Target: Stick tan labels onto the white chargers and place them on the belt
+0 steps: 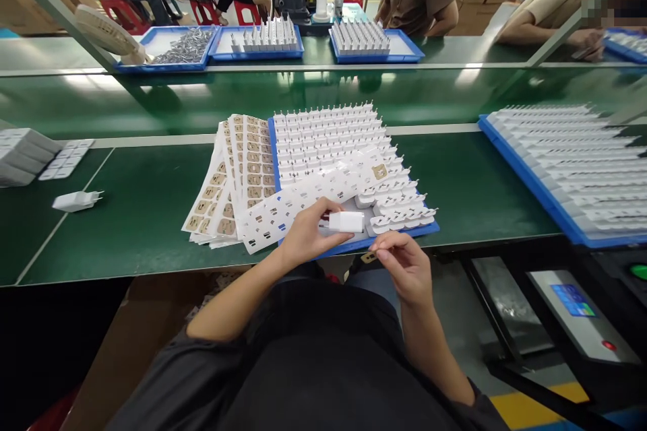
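The left hand (309, 230) angles inward, thumb and fingers closed around one white charger plug (346, 221) above the near part of a blue tray (273, 148). The right hand (410, 268), raised and curled inward, pinches one tan sticker (369, 257) at the tray's front edge. One perforated sheet (298, 201) crosses the tray; one loose plug (75, 201) lies far left on the green surface (162, 182).
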Demonstrator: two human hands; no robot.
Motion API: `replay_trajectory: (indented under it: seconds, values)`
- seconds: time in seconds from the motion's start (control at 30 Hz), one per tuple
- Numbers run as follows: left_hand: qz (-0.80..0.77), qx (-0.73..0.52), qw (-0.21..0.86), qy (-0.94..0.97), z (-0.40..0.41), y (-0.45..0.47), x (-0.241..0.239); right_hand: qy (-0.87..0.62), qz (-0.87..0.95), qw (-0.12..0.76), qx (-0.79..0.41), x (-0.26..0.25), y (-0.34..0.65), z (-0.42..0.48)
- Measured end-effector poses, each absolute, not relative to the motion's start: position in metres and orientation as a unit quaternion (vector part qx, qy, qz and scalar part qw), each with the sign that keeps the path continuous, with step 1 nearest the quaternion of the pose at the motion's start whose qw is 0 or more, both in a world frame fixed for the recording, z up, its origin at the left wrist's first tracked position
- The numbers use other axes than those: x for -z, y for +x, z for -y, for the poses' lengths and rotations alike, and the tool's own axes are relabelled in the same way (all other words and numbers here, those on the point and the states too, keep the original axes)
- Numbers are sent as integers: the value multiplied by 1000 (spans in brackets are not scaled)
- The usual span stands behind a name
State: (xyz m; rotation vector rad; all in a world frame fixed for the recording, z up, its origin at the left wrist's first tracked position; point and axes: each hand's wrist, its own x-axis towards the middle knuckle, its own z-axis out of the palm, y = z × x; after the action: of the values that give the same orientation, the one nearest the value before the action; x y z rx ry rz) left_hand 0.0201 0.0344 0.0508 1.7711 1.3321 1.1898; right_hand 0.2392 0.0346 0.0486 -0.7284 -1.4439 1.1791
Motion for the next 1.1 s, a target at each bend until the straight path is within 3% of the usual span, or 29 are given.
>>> replay_trajectory:
  seconds: [0.1, 0.2, 0.6, 1.1]
  values:
    - [-450, -534, 457, 551, -13, 15, -41, -274, 590, 508, -564, -53, 219, -26]
    - [-428, -553, 500, 511, 2, 14, -31, -247, 579, 496, -598, -59, 202, -22]
    - [-476, -588, 294, 584, 15, 13, -22, -365, 511, 549, -551, -48, 167, -28]
    - [-491, -584, 284, 580, 14, 13, -21, -378, 554, 541, -508, -52, 156, -28]
